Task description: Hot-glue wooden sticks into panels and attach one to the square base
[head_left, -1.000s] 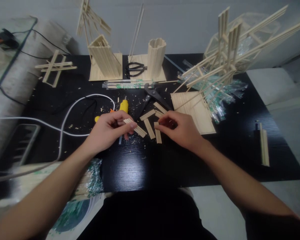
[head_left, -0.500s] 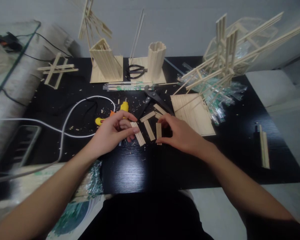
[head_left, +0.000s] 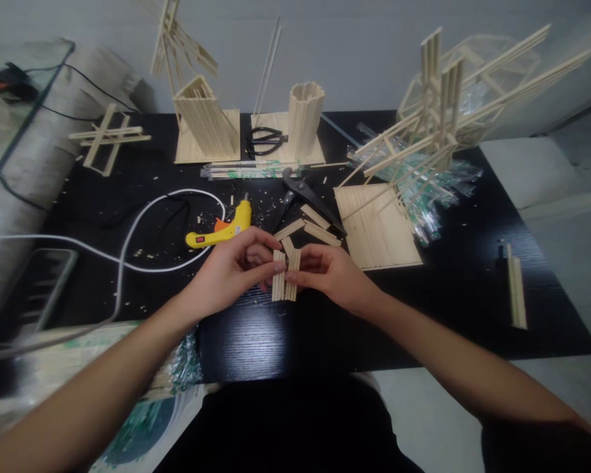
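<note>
My left hand (head_left: 243, 266) pinches a short wooden strip panel (head_left: 278, 284) between thumb and fingers. A second, similar panel (head_left: 292, 282) is pinched in my right hand (head_left: 325, 272). Both panels stand nearly upright side by side, their long edges close together; whether they touch is too small to tell. Just beyond my hands, more short wooden pieces (head_left: 322, 233) lie on the black table (head_left: 315, 341). A yellow glue gun (head_left: 221, 231) lies beyond my left hand, and black-handled pliers (head_left: 300, 186) lie behind the loose pieces.
Two wooden stick towers (head_left: 207, 125) (head_left: 305, 121) stand on square bases at the back. A large stick structure (head_left: 440, 138) and a flat stick panel (head_left: 377, 226) are at the right. A white cord (head_left: 124, 263) loops at the left. Plastic wrappers (head_left: 426, 203) lie behind.
My hands have come together, bringing the two panels side by side. The panel in my left hand has turned more upright, and more of the glue gun and of a loose piece now shows.
</note>
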A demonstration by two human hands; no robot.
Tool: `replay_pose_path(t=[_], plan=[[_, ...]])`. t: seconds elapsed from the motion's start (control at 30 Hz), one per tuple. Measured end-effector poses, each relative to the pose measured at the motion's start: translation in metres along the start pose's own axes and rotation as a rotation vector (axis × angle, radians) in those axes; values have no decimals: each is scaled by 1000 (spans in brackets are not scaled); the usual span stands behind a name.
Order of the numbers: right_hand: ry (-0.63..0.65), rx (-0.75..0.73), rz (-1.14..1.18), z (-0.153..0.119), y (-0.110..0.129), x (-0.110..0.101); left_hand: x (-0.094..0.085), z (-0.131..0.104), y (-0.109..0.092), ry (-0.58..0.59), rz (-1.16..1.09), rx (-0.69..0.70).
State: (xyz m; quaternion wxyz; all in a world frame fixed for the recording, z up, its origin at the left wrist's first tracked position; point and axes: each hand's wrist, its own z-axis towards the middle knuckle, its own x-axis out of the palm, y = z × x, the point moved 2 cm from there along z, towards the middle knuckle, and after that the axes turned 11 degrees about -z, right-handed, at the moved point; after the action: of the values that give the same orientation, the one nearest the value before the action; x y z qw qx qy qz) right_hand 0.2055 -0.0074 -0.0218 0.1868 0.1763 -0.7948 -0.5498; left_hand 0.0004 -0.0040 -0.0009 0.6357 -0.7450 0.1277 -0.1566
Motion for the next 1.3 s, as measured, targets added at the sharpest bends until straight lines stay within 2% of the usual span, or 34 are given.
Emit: replay_pose_path(t=[0.3, 0.47, 0.63, 0.7, 0.87, 0.97, 1.3], plan=[[-36, -2, 13, 1, -4, 3, 1, 1, 2, -4, 45, 3], [-86, 4, 36, 2, -3, 1, 1, -1, -2, 35, 111, 41], [-121, -1, 57, 2, 0, -4, -2, -4, -7, 180, 391, 148], [-120, -4, 60, 3, 0, -5, -3, -4, -7, 201, 499, 200], [-102, -27, 63, 4, -2, -4, -6, -4, -7, 169, 568, 299], [-137, -47, 77, 4, -4, -3, -6, -4, -8, 150, 579, 348], [-107, -143, 29, 1, 0, 4, -3, -4, -9, 179, 605, 366]])
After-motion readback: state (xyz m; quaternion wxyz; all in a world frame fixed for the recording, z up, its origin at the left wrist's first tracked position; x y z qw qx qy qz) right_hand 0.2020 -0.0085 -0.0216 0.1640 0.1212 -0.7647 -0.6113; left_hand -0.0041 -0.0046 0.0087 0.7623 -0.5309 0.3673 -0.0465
